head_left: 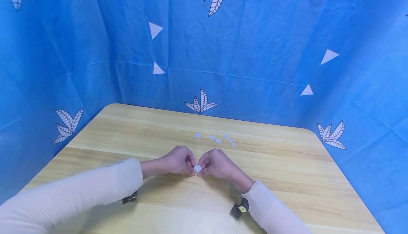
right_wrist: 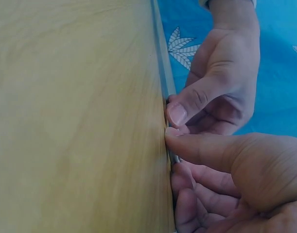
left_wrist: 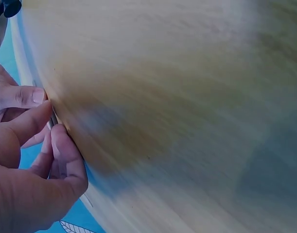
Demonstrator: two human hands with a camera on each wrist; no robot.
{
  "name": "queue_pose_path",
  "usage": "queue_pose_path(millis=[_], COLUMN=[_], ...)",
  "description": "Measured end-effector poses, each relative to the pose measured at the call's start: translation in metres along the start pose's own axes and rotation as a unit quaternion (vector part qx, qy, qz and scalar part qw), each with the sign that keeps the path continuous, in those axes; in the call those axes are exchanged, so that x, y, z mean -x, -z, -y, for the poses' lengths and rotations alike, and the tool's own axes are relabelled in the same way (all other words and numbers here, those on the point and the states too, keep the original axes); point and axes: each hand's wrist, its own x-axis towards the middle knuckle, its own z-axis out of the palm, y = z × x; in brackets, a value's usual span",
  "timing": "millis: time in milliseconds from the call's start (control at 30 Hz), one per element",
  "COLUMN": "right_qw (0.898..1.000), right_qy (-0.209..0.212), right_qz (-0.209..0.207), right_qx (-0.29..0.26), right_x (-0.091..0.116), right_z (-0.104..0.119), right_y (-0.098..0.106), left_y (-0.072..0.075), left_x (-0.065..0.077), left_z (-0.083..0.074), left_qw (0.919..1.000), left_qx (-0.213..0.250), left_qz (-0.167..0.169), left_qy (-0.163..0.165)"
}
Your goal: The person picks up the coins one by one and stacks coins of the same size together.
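Note:
A small whitish round disc (head_left: 197, 168) is between my two hands over the middle of the table. My left hand (head_left: 180, 160) pinches its left edge between thumb and curled fingers. On the opposite edge, my right hand (head_left: 218, 164) has thumb and forefinger. From the left wrist, the disc shows only as a thin dark edge (left_wrist: 53, 118) among the fingertips. Seen from the right wrist, the right thumb (right_wrist: 201, 148) lies close beside the left thumb (right_wrist: 187, 108), both low at the table surface; fingers hide most of the disc there.
Several similar discs (head_left: 218, 141) lie loosely spread on the wooden table (head_left: 280, 163), beyond the hands. A blue cloth (head_left: 197, 43) with white leaf and triangle prints hangs around the table's back and sides. Black wrist devices (head_left: 239, 209) sit under the pale sleeves.

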Motion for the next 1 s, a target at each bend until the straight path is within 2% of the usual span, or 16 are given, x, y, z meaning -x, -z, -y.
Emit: queue_pose_path(millis=[333, 1000], right_qw=[1.0, 1.0], right_qy=[-0.001, 0.003], right_qz=[-0.002, 0.0], right_qx=[-0.007, -0.007], right_x=[-0.0001, 0.0014], right_z=[0.0013, 0.0017], right_y=[0.001, 0.0006], left_y=[-0.0011, -0.0004], left_x=[0.0003, -0.0026], left_z=[-0.0026, -0.0072], left_qw=[1.0, 0.9994], left_qx=[-0.005, -0.021], left_qz=[-0.004, 0.018], left_qy=[0.003, 0.023])
